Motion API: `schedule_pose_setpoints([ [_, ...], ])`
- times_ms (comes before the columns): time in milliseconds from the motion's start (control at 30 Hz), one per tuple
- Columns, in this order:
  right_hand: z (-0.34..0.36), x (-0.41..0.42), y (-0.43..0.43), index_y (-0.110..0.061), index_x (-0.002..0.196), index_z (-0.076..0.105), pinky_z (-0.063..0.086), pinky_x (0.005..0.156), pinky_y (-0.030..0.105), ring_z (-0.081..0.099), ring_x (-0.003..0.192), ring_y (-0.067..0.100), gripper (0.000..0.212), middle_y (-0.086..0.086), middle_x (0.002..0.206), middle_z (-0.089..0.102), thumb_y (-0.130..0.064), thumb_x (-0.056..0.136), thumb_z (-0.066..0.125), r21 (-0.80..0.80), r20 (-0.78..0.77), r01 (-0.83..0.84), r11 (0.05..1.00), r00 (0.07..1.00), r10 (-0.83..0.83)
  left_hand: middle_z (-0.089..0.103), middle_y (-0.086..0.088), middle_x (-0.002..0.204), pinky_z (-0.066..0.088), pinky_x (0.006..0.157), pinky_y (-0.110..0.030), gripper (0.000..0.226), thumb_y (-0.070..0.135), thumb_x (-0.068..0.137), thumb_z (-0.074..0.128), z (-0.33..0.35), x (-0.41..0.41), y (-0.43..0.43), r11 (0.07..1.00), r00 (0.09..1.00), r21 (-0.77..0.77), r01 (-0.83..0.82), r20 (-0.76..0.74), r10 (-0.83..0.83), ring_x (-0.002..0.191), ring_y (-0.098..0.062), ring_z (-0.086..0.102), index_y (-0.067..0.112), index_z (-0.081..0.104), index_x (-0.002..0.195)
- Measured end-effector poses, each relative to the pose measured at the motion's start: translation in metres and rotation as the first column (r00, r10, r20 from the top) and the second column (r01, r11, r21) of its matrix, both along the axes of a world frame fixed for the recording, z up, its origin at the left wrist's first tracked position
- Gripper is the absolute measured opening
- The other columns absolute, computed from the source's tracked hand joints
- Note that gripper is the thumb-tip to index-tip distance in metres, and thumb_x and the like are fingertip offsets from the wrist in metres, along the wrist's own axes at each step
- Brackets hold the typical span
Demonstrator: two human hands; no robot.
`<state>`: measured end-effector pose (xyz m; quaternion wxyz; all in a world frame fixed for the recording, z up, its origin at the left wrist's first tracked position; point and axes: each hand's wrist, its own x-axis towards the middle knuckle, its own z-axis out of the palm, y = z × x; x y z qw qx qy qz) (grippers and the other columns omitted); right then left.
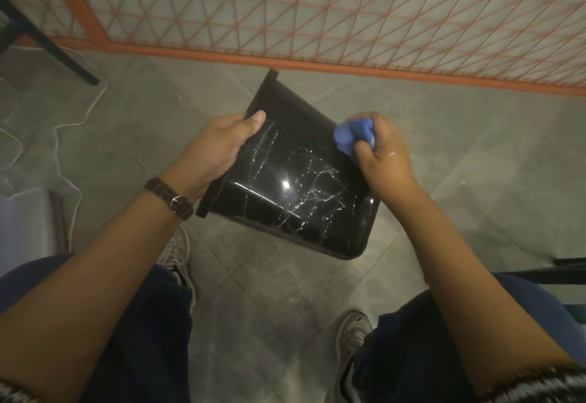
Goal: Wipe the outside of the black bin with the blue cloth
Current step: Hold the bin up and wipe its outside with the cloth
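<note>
The black bin [295, 180] is held tipped on its side above the floor, its rim to the left and its base to the lower right. White streaks run across its glossy upper side. My left hand [222, 145] grips the bin's rim, thumb on the outer wall. My right hand [383, 149] holds the bunched blue cloth [352, 137] against the bin's upper right edge.
An orange-framed mesh fence [317, 22] runs across the back. A black chair leg [47, 44] and white cables [63, 136] lie at the left. My knees and shoes [352, 336] are below the bin on the grey tiled floor [279, 291].
</note>
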<state>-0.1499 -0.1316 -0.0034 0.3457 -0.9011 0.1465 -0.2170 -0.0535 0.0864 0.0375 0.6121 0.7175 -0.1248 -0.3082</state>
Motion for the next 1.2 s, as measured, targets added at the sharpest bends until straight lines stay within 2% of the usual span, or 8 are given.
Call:
schedule_pose_setpoints([
  [100, 0.009, 0.013, 0.022, -0.017, 0.098, 0.052, 0.038, 0.076, 0.034, 0.045, 0.084, 0.022, 0.027, -0.001, 0.09, 0.045, -0.016, 0.075, 0.039, -0.067, 0.078, -0.151, 0.986, 0.985, 0.156, 0.073, 0.006, 0.071, 0.051, 0.079, -0.033, 0.036, 0.034, 0.095, 0.049, 0.003, -0.001, 0.001, 1.0, 1.0, 0.018, 0.017, 0.003, -0.017, 0.068, -0.01, 0.068, 0.028, 0.074, 0.069],
  [167, 0.008, 0.01, 0.016, -0.016, 0.094, 0.056, 0.04, 0.078, 0.039, 0.048, 0.085, 0.023, 0.026, -0.003, 0.091, 0.051, -0.012, 0.074, 0.04, -0.083, 0.118, -0.227, 0.97, 0.965, 0.236, 0.074, 0.008, 0.072, 0.049, 0.081, -0.034, 0.035, 0.034, 0.095, 0.049, 0.003, 0.0, 0.004, 1.0, 1.0, 0.001, 0.017, 0.002, -0.017, 0.069, -0.008, 0.069, 0.029, 0.074, 0.07],
  [300, 0.002, -0.002, -0.006, -0.006, 0.085, 0.059, 0.045, 0.074, 0.045, 0.054, 0.081, 0.025, 0.021, -0.006, 0.086, 0.055, -0.01, 0.075, 0.04, 0.184, 0.103, -0.18, 0.966, 0.981, 0.163, 0.072, 0.012, 0.068, 0.047, 0.085, -0.033, 0.032, 0.035, 0.094, 0.049, 0.003, -0.002, 0.003, 0.999, 0.999, 0.022, 0.03, 0.01, -0.03, 0.068, -0.003, 0.067, 0.026, 0.071, 0.073],
  [467, 0.012, 0.024, 0.02, -0.002, 0.089, 0.061, 0.039, 0.078, 0.048, 0.049, 0.087, 0.024, 0.029, 0.002, 0.092, 0.053, -0.013, 0.072, 0.039, -0.053, 0.088, -0.307, 0.95, 0.946, 0.311, 0.07, 0.01, 0.062, 0.048, 0.073, -0.026, 0.031, 0.032, 0.096, 0.048, 0.003, 0.0, 0.002, 0.999, 0.999, 0.026, 0.039, 0.032, -0.04, 0.06, -0.001, 0.065, 0.021, 0.067, 0.074],
  [633, 0.022, 0.052, 0.037, -0.007, 0.101, 0.062, 0.033, 0.084, 0.037, 0.045, 0.093, 0.017, 0.036, 0.006, 0.098, 0.054, -0.01, 0.071, 0.043, -0.101, 0.042, -0.36, 0.927, 0.93, 0.366, 0.069, 0.007, 0.058, 0.052, 0.061, -0.019, 0.027, 0.019, 0.097, 0.047, -0.001, -0.001, -0.003, 0.998, 0.998, -0.067, -0.006, -0.056, 0.003, 0.054, -0.003, 0.064, 0.015, 0.064, 0.077],
  [900, 0.04, 0.038, 0.022, -0.004, 0.1, 0.061, 0.032, 0.084, 0.036, 0.044, 0.092, 0.02, 0.034, 0.014, 0.096, 0.058, -0.018, 0.075, 0.042, -0.234, -0.062, -0.431, 0.872, 0.901, 0.429, 0.072, 0.004, 0.067, 0.052, 0.07, -0.025, 0.025, 0.021, 0.096, 0.049, -0.002, 0.001, -0.003, 0.994, 0.998, -0.112, -0.012, -0.063, 0.005, 0.061, -0.008, 0.066, 0.014, 0.068, 0.081],
  [1033, 0.026, -0.011, -0.011, -0.001, 0.092, 0.061, 0.039, 0.082, 0.04, 0.049, 0.088, 0.028, 0.026, 0.012, 0.092, 0.057, -0.014, 0.075, 0.046, -0.201, -0.068, -0.276, 0.94, 0.961, 0.267, 0.073, 0.003, 0.073, 0.052, 0.083, -0.034, 0.029, 0.03, 0.094, 0.053, 0.001, -0.001, 0.0, 0.997, 0.999, -0.078, -0.029, -0.035, 0.026, 0.07, -0.014, 0.068, 0.019, 0.073, 0.077],
  [1200, 0.011, -0.056, -0.005, -0.008, 0.097, 0.061, 0.032, 0.072, 0.0, 0.04, 0.078, -0.001, 0.022, 0.004, 0.096, 0.051, -0.012, 0.076, 0.056, -0.056, -0.059, 0.126, 0.991, 0.99, -0.129, 0.072, 0.002, 0.07, 0.053, 0.072, -0.03, 0.034, 0.034, 0.094, 0.052, 0.0, -0.003, -0.002, 0.993, 0.995, -0.071, -0.096, -0.015, 0.096, 0.066, -0.015, 0.067, 0.02, 0.072, 0.071],
])
